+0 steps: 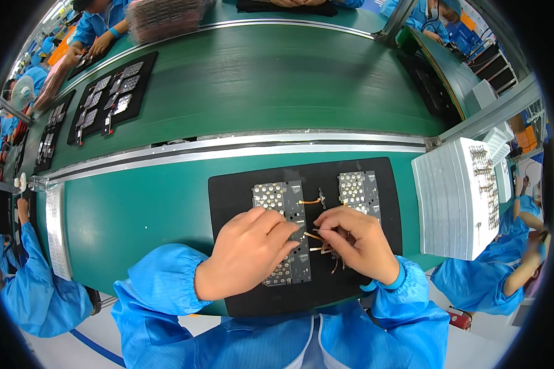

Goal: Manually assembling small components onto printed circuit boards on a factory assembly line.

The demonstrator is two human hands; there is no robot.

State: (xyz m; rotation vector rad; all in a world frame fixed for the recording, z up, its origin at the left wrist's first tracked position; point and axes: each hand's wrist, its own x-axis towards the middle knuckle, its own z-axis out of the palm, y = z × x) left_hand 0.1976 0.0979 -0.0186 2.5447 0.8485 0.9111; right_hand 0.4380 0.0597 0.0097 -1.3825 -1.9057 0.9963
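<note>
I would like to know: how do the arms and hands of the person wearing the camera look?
Both the left hand and the right hand are bare, without gloves. The left sleeve and right sleeve are loose, bright blue, faintly lined fabric, gathered toward the wrists. A blue band, perhaps a wrist strap, circles the right wrist.
</note>
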